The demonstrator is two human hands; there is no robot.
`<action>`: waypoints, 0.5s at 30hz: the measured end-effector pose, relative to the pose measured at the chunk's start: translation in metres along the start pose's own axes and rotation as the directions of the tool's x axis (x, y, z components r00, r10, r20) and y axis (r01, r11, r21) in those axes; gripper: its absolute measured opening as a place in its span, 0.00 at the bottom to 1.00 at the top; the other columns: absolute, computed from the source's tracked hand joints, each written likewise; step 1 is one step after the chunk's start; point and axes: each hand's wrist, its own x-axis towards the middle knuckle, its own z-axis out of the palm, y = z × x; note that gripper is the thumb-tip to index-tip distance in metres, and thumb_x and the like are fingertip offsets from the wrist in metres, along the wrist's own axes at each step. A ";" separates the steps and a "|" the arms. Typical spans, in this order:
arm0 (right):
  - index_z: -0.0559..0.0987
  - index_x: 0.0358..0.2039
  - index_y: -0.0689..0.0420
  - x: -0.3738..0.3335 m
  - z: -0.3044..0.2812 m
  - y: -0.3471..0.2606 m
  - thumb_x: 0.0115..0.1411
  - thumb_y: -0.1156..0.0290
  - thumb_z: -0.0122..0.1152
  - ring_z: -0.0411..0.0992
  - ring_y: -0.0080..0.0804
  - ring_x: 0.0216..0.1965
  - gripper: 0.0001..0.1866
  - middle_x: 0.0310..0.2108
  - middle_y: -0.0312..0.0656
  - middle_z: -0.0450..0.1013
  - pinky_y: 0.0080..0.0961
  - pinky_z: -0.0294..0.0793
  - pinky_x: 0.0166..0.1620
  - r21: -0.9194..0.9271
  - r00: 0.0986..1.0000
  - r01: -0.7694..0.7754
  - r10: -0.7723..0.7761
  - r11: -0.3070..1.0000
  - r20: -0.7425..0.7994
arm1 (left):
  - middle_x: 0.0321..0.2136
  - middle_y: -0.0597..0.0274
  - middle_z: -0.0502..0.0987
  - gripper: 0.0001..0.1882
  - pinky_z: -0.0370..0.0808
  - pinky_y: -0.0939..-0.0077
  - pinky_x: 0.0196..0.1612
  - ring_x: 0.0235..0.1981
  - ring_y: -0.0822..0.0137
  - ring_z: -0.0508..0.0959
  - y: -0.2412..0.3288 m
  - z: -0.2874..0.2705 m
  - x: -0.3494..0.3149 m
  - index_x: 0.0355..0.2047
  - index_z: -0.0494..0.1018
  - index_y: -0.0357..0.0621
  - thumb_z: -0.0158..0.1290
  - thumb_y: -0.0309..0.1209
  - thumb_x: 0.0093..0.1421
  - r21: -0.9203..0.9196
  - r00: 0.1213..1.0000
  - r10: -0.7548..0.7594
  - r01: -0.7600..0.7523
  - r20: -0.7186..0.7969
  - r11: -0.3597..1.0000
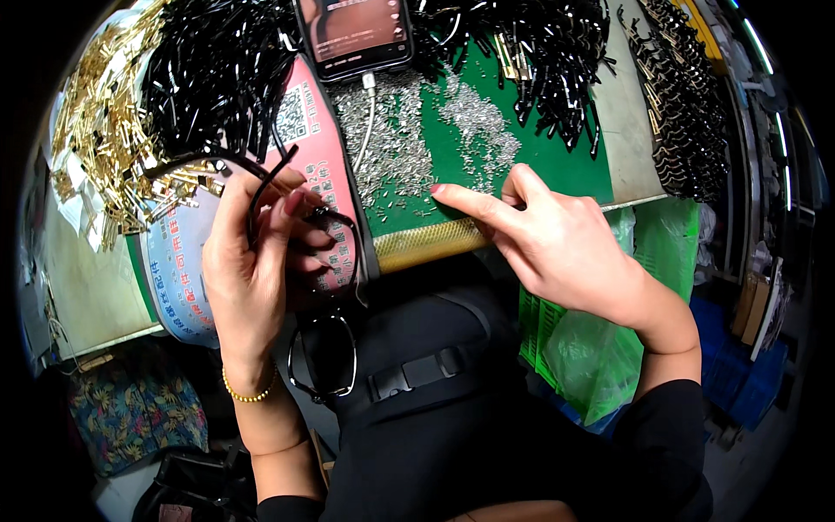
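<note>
Pinching a thin black cord (280, 166) between thumb and bent fingers, the left hand (246, 257) has its grasp taken up, while the right hand (565, 239) points its index finger at the near edge of the small silver metal pieces (383, 148) scattered over the green mat (561, 170). Whether that fingertip presses on a piece or hangs just above, and whether the curled fingers beneath hold anything, I cannot tell. The work looks to be partway along: this one cord is in hand, its end hanging loose below the fingers, with no silver piece that I can make out on it. Plenty of loose pieces are left, in one spread beside the white cable (371, 122) and another (478, 122) to its right. Heaped black strands (209, 74) lie at the far left beside gold-coloured tips (96, 157), and more dark strands (557, 61) lie at the far right; which of these are finished is unclear. As for pose, the left forearm rises nearly upright from the lower edge, wrist bent so the fingers turn inward over the pink printed sheet (323, 161). The right elbow juts outward, its forearm slanting up and left, back of the hand uppermost.
</note>
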 end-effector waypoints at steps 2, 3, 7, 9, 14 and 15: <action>0.70 0.64 0.36 0.003 -0.004 -0.004 0.62 0.73 0.56 0.75 0.45 0.26 0.29 0.32 0.48 0.66 0.40 0.77 0.26 -0.005 1.000 0.011 -0.011 1.000 0.007 | 0.40 0.58 0.79 0.13 0.78 0.89 0.27 0.30 0.76 0.81 -0.003 -0.005 0.000 0.53 0.68 0.38 0.44 0.19 0.70 -0.094 1.000 0.020 -0.018 0.020 0.995; 0.70 0.64 0.36 0.004 -0.005 -0.007 0.62 0.73 0.56 0.75 0.45 0.26 0.29 0.32 0.47 0.65 0.41 0.77 0.26 0.048 0.999 0.026 -0.027 0.999 0.017 | 0.39 0.59 0.80 0.11 0.77 0.89 0.28 0.30 0.77 0.81 -0.002 -0.002 -0.001 0.52 0.69 0.39 0.44 0.20 0.71 -0.088 1.000 0.017 -0.015 0.019 0.996; 0.70 0.64 0.38 0.015 -0.008 -0.024 0.59 0.74 0.57 0.76 0.43 0.27 0.31 0.33 0.46 0.66 0.38 0.76 0.25 0.159 0.992 0.108 -0.117 0.981 0.046 | 0.37 0.61 0.81 0.08 0.76 0.89 0.28 0.30 0.80 0.79 -0.001 -0.001 0.002 0.49 0.70 0.39 0.45 0.22 0.71 0.032 0.997 0.012 -0.015 0.080 0.999; 0.70 0.64 0.36 0.026 -0.004 -0.031 0.56 0.75 0.60 0.75 0.38 0.27 0.35 0.31 0.40 0.65 0.34 0.74 0.24 0.114 0.985 0.159 -0.166 0.981 0.053 | 0.37 0.61 0.82 0.08 0.76 0.89 0.28 0.29 0.81 0.79 -0.001 -0.001 0.002 0.48 0.70 0.39 0.46 0.22 0.71 0.093 0.996 0.033 -0.040 0.078 0.995; 0.72 0.62 0.43 0.041 0.001 -0.032 0.55 0.75 0.58 0.77 0.44 0.27 0.31 0.37 0.52 0.69 0.36 0.75 0.24 0.033 0.966 0.256 -0.257 0.966 0.024 | 0.36 0.61 0.82 0.07 0.76 0.88 0.27 0.28 0.81 0.79 -0.001 -0.002 0.002 0.48 0.71 0.38 0.46 0.23 0.71 0.063 0.996 0.055 -0.059 0.074 0.996; 0.71 0.63 0.40 0.042 0.001 -0.032 0.55 0.74 0.59 0.77 0.42 0.28 0.32 0.35 0.48 0.67 0.35 0.73 0.24 0.028 0.970 0.241 -0.242 0.970 0.035 | 0.36 0.61 0.82 0.07 0.76 0.88 0.27 0.28 0.81 0.79 -0.002 -0.001 0.002 0.47 0.71 0.38 0.46 0.23 0.71 0.050 0.995 0.060 -0.064 0.079 0.997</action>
